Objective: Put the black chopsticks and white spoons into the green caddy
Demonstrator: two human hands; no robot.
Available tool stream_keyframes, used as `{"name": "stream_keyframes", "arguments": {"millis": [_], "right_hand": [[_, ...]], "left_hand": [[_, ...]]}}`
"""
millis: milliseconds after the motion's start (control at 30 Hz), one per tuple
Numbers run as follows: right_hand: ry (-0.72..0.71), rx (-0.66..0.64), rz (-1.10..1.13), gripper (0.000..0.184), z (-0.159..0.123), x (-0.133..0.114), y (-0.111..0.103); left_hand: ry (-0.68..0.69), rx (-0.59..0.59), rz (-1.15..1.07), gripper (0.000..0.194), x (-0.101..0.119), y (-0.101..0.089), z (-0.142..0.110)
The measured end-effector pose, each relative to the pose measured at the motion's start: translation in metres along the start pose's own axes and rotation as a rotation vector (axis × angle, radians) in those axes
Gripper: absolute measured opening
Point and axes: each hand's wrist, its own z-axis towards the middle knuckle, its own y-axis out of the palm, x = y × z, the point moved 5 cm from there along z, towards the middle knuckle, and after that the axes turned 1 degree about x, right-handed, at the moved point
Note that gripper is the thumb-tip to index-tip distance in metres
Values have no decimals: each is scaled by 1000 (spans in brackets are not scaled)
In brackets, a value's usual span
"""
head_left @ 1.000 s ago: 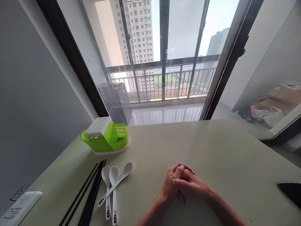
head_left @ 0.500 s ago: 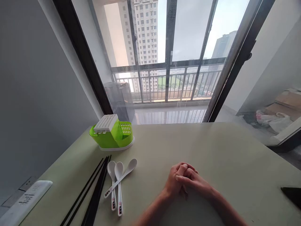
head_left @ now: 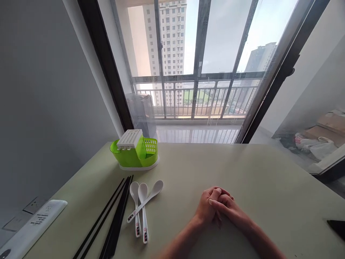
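My left hand (head_left: 207, 205) and my right hand (head_left: 228, 208) rest clasped together above the pale green tabletop (head_left: 183, 172), fingers folded over one another. No object shows between them. To their left lie three white spoons (head_left: 151, 196) with printed handles; one crosses over the other two. Beside the spoons is a bundle of black chopsticks (head_left: 118, 219), with some sticks spread a little apart. A bright green utensil holder (head_left: 130, 157) with a white slotted top and white base stands at the far left of the table.
A white power strip (head_left: 40, 219) lies along the left edge near a wall socket (head_left: 33, 204). A dark pointed thing (head_left: 336, 226) shows at the right edge. Beyond the table are a glass door (head_left: 223, 108) and, at right, bags and cardboard boxes (head_left: 320, 136).
The whole view has shifted slightly, so things on the table appear further right. My hands stay clasped, and nothing on the table has been moved.
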Motion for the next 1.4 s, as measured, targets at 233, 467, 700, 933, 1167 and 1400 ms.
{"name": "stream_keyframes", "arguments": {"millis": [233, 467, 700, 933, 1167, 1400], "right_hand": [[-7, -32, -46, 66, -4, -9, -2], [-62, -63, 51, 54, -4, -22, 2], [-40, -103, 148, 50, -5, -22, 6], [-41, -98, 131, 53, -6, -29, 10], [-33, -104, 103, 53, -6, -29, 10], [-41, -105, 101, 54, -5, -33, 11]], "left_hand": [[1, 40, 90, 54, -7, -4, -6], [164, 164, 472, 40, 47, -31, -70], [312, 705, 918, 35, 141, -137, -152], [-34, 948, 1443, 49, 137, -242, -204], [-442, 820, 1625, 70, 126, -249, -219], [-613, 775, 1633, 42, 142, -251, -222]]}}
